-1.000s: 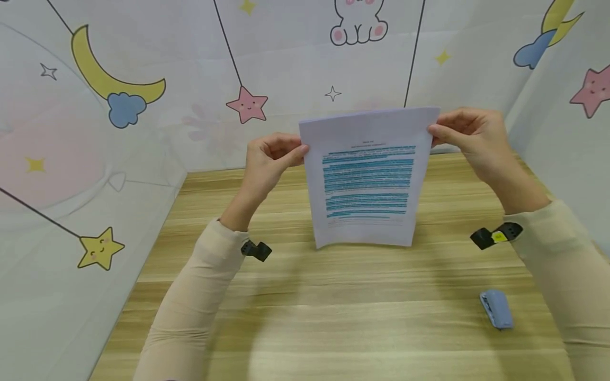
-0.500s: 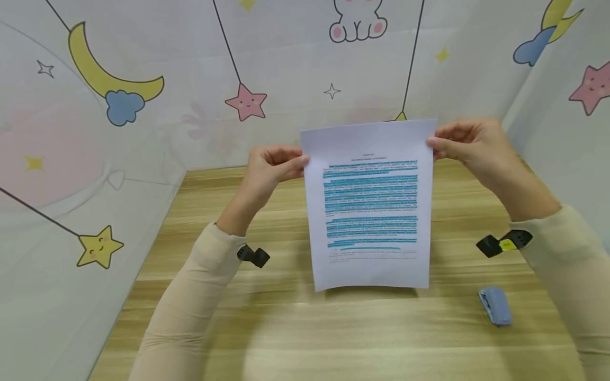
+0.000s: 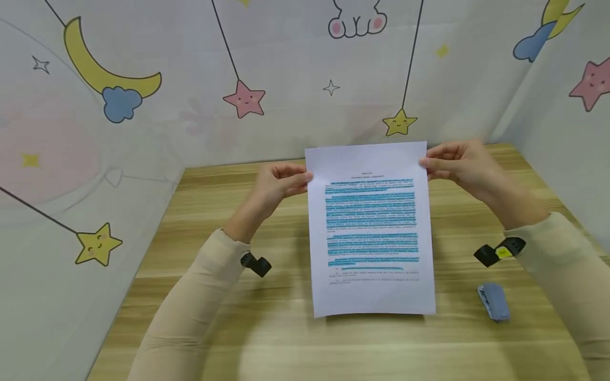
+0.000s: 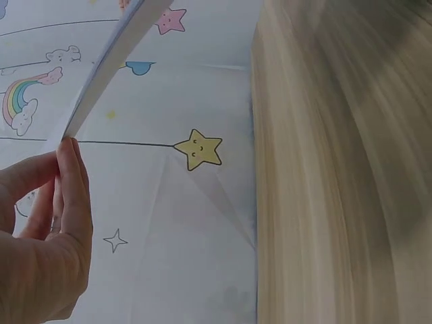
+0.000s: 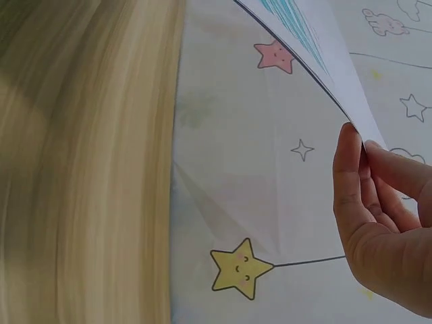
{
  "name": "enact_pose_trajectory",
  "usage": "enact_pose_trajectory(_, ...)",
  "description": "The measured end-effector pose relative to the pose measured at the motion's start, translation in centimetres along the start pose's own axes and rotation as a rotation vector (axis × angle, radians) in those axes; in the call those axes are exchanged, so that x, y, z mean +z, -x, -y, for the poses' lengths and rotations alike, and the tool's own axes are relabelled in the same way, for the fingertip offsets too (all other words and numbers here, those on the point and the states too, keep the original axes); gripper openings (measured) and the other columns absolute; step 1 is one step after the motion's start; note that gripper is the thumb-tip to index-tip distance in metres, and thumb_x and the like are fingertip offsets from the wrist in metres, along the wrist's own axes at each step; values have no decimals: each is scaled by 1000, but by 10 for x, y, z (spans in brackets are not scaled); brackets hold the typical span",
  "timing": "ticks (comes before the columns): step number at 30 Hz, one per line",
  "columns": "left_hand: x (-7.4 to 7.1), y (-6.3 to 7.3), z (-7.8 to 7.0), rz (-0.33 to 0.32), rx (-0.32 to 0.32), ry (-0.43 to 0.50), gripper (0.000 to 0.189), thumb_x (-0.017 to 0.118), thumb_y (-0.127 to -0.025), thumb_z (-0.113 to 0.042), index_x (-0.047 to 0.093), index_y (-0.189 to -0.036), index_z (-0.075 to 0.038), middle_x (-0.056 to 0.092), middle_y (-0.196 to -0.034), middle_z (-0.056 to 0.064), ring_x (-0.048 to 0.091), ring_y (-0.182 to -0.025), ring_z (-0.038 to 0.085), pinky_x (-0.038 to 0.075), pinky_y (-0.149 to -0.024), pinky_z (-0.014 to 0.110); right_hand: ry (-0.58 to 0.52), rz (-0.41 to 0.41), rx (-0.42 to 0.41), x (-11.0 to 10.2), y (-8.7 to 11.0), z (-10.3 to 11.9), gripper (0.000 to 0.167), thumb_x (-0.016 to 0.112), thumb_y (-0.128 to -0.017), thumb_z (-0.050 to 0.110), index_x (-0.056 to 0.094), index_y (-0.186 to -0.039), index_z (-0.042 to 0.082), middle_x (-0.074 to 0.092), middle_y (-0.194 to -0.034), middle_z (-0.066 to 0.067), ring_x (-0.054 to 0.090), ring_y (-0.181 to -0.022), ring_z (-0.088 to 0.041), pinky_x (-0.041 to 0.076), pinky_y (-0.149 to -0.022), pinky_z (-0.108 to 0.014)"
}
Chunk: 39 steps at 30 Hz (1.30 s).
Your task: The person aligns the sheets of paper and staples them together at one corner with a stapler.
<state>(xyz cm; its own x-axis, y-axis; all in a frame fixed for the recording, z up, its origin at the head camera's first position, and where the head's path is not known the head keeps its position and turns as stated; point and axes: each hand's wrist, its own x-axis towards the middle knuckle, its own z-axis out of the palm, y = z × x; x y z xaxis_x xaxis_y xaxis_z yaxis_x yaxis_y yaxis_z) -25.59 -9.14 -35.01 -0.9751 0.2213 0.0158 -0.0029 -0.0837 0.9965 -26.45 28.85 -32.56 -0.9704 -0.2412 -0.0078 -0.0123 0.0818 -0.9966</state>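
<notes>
A white printed sheet of paper (image 3: 371, 296) with blue-highlighted text hangs between my two hands above the wooden table; whether more sheets lie behind it I cannot tell. My left hand (image 3: 274, 193) pinches its upper left edge between thumb and fingers, and the left wrist view shows that same pinch on the paper (image 4: 111, 61) from the side. At the upper right edge, my right hand (image 3: 469, 169) pinches the paper the same way, thumb in front. In the right wrist view, part of the highlighted face of the paper (image 5: 331, 40) shows above the fingertips.
On the table (image 3: 200, 296), right of the paper and below my right wrist, lies a small blue-grey stapler (image 3: 494, 301). A pale cloth (image 3: 286, 53) printed with stars and moons hangs behind the table and along its sides.
Both hands have lowered the paper toward the table. Its face has turned more toward the head view, so the text shows longer and its lower edge sits nearer. The stapler stays in place.
</notes>
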Motion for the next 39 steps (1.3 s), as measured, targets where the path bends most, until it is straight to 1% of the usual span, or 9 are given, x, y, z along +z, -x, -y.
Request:
enact_pose_trajectory(7, -1, 1, 20, -2, -84, 9, 12, 70, -92, 0, 71, -104, 4, 70, -102, 13, 70, -90, 20, 59, -85, 34, -53, 14, 122, 0, -1, -21, 5, 73, -91, 5, 76, -95, 4, 75, -91, -8, 69, -77, -20, 61, -75, -30)
enact_pose_trajectory(11, 0, 1, 34, -14, -158, 46, 10, 69, -92, 2, 71, -101, 2, 70, -101, 11, 71, -89, 18, 59, -85, 33, -104, 58, 167, -2, -1, -34, 6, 70, -92, 2, 76, -94, 4, 75, -90, -8, 70, -76, -20, 61, -74, -29)
enact_pose_trajectory(14, 0, 2, 44, -23, -196, 73, 8, 69, -91, 5, 72, -97, -1, 71, -97, 10, 71, -86, 17, 59, -83, 31, -142, 98, 203, -3, -1, -44, 9, 69, -93, 0, 76, -93, 4, 74, -90, -8, 71, -76, -19, 61, -73, -29)
enact_pose_trajectory(20, 2, 4, 59, -24, -233, 92, 9, 69, -91, 7, 73, -92, -1, 73, -89, 8, 72, -79, 15, 61, -75, 28, -140, 112, 258, -2, 1, -62, 15, 65, -95, -2, 77, -89, 6, 73, -89, -6, 71, -76, -18, 61, -74, -29)
enact_pose_trajectory(25, 4, 6, 69, -36, -262, 99, 9, 69, -90, 8, 71, -98, 4, 73, -88, 9, 72, -76, 15, 61, -73, 26, -131, 106, 278, -2, 1, -75, 16, 65, -94, -3, 77, -89, 6, 74, -89, -5, 71, -77, -17, 62, -75, -31)
enact_pose_trajectory(30, 5, 7, 80, -51, -286, 55, 16, 70, -90, 6, 68, -106, 10, 73, -89, 9, 71, -78, 14, 58, -86, 36, -127, 108, 307, -1, 3, -87, 14, 66, -94, -1, 76, -89, 7, 73, -90, -5, 70, -78, -17, 61, -76, -30)
enact_pose_trajectory(32, 6, 8, 85, -53, -293, 47, 18, 70, -90, 6, 68, -107, 11, 73, -89, 9, 71, -77, 14, 59, -85, 35, -125, 105, 316, -1, 3, -92, 14, 67, -94, -2, 76, -88, 7, 73, -89, -5, 70, -78, -16, 61, -75, -30)
enact_pose_trajectory(36, 7, 9, 94, -67, -308, 56, 17, 71, -89, 7, 69, -106, 11, 73, -89, 10, 71, -76, 14, 61, -76, 29, -87, 109, 317, 0, 3, -103, 12, 67, -94, -2, 75, -89, 5, 72, -88, -5, 70, -77, -17, 62, -75, -31)
enact_pose_trajectory(39, 8, 10, 100, -82, -324, 59, 17, 71, -88, 8, 70, -105, 11, 73, -91, 11, 71, -76, 15, 61, -76, 30, -49, 107, 329, 2, 4, -109, 8, 68, -94, 0, 75, -93, 3, 72, -89, -6, 70, -78, -19, 62, -75, -32)
